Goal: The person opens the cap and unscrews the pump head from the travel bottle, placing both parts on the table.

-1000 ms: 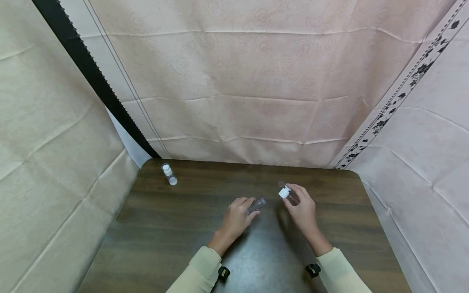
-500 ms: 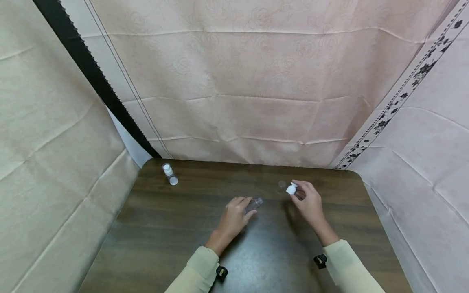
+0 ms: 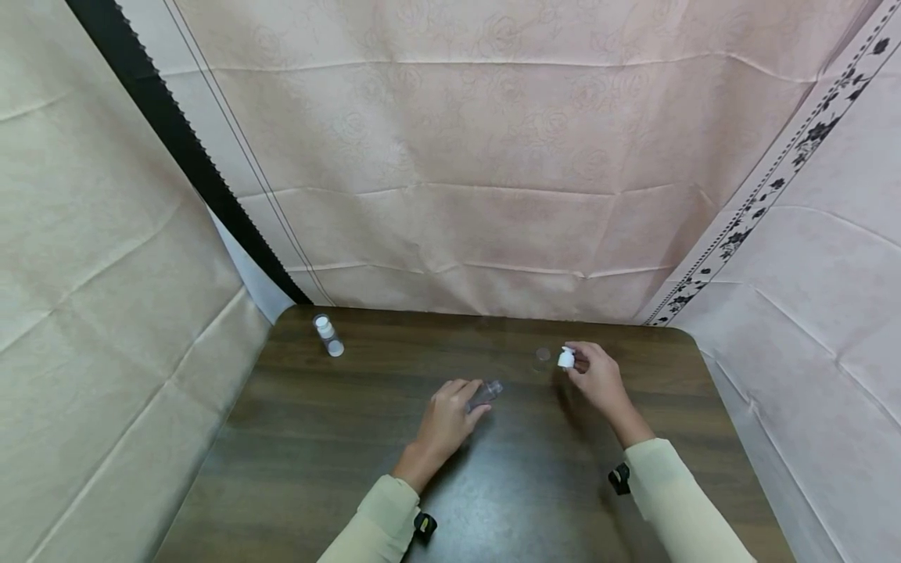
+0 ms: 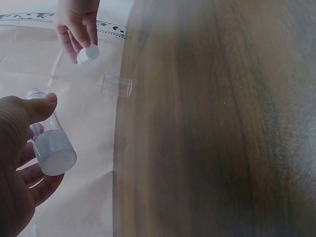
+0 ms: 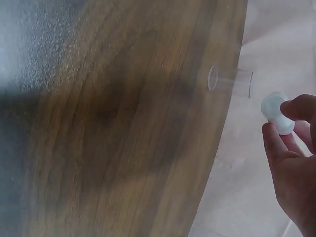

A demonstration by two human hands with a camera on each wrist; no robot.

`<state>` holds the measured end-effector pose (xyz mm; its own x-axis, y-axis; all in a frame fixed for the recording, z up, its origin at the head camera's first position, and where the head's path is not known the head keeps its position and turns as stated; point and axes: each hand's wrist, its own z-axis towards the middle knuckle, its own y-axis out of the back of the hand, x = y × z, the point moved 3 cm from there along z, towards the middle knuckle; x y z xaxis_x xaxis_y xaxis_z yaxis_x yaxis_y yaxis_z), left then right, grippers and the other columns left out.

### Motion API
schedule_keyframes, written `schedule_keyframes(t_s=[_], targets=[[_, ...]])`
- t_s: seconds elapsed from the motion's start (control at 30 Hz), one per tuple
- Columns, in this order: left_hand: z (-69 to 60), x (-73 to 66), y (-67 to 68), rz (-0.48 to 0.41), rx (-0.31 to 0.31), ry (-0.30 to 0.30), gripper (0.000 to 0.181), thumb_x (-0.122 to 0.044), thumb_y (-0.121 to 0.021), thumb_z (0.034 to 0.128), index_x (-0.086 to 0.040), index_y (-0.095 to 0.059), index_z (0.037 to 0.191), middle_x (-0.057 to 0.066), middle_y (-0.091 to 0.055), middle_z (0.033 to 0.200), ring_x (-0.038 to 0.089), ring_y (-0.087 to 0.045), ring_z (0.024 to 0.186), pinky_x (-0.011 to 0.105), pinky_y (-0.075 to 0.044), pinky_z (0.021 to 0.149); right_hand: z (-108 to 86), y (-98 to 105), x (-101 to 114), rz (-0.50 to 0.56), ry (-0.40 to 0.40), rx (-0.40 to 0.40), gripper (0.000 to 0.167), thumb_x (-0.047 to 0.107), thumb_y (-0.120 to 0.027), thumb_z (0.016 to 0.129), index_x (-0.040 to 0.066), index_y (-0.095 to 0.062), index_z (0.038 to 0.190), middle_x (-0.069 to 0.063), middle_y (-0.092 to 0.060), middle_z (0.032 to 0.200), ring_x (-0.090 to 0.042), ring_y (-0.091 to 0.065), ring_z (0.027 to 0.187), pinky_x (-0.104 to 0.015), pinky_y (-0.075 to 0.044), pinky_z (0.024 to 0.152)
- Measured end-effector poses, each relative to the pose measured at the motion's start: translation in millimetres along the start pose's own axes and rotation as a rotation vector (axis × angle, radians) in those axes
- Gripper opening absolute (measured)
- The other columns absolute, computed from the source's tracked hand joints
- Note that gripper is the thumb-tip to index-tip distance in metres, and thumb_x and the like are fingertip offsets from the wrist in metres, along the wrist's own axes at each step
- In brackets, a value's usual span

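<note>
My left hand (image 3: 446,418) holds a small clear bottle (image 3: 484,396), tilted, with its neck pointing right and no top on it. In the left wrist view the frosted base of the bottle (image 4: 55,153) faces the camera, and thumb and fingers curl round its body. Over to the right, my right hand (image 3: 598,379) pinches a white bottle top (image 3: 566,358) between thumb and fingers above the table. The right wrist view shows the white bottle top (image 5: 278,112) at the fingertips. Just left of that hand a clear overcap (image 3: 543,356) stands on the table.
Another small clear bottle (image 3: 328,335) with a white top is at the table's far left corner. The dark wooden table (image 3: 394,344) ends at a pale cloth (image 3: 450,234) behind it. More cloth hangs along both sides.
My right hand has moved right and slightly away with the white bottle top, leaving the clear overcap in fuller view. The left hand has shifted slightly left, still holding the bottle.
</note>
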<state>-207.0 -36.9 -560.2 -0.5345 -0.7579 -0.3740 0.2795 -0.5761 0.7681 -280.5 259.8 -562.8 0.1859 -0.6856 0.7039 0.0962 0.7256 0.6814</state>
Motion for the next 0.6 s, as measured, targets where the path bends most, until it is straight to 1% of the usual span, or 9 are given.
schedule_keyframes(t_s=[0.2, 0.4, 0.6], targets=[[-0.5, 0.6, -0.7, -0.002, 0.001, 0.007, 0.042, -0.027, -0.088, 0.0831, -0.009, -0.076, 0.118, 0.005, -0.075, 0.105, 0.017, -0.070, 0.091, 0.030, -0.061, 0.074, 9.3, 0, -11, -0.076, -0.034, 0.092, 0.044, -0.004, -0.069, 0.091, -0.005, -0.062, 0.135, -0.028, -0.059, 0.131, -0.040, -0.066, 0.115, -0.047, -0.058, 0.094], [-1.0, 1.6, -0.4, -0.005, 0.011, 0.021, 0.042, -0.025, -0.089, 0.0828, -0.008, -0.075, 0.119, 0.006, -0.075, 0.105, 0.017, -0.070, 0.091, 0.031, -0.061, 0.075, 15.4, 1, -22, -0.120, -0.053, 0.166, 0.044, -0.003, -0.067, 0.094, -0.004, -0.060, 0.138, -0.027, -0.057, 0.135, -0.040, -0.065, 0.115, -0.052, -0.057, 0.093], [-1.3, 2.4, -0.7, 0.003, 0.013, 0.021, 0.042, -0.026, -0.088, 0.0832, -0.008, -0.076, 0.119, 0.006, -0.075, 0.105, 0.017, -0.070, 0.091, 0.030, -0.061, 0.074, 21.0, 2, -33, -0.161, -0.076, 0.220, 0.045, 0.000, -0.066, 0.095, -0.004, -0.059, 0.139, -0.029, -0.056, 0.138, -0.042, -0.063, 0.117, -0.054, -0.055, 0.094]])
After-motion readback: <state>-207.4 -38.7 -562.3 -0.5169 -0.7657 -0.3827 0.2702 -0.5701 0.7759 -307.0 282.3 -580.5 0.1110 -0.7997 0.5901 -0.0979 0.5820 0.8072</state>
